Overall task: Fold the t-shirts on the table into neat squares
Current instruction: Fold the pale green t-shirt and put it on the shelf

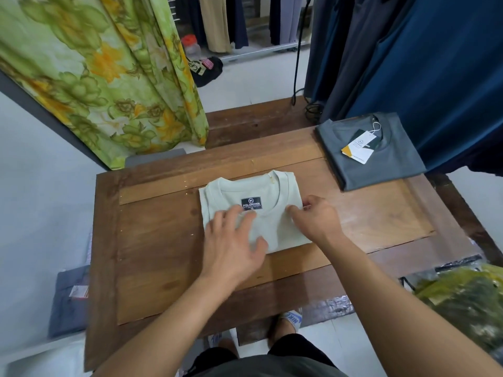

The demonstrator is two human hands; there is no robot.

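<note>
While the left hand (pixel 231 246) is pressing down with fingers spread flat, it is covering the near left part of the pale green t-shirt (pixel 275 191) and the lower edge of its black neck label (pixel 251 202). The right hand (pixel 315 219) is pinching that shirt's right edge with curled fingers, though the fingertips are hard to make out. Two folded t-shirts are lying on the bench (pixel 152 240): the pale green one at its middle, collar toward the far edge, and a grey t-shirt (pixel 386 164) at the far right corner, well apart from it. Two hang tags (pixel 358 151) are resting on the grey one. Dark blue hanging clothes (pixel 435 77) are hiding the bench's far right corner. Off the near right corner, a clear plastic bag (pixel 468 295) is holding something green, too blurred to name.
</note>
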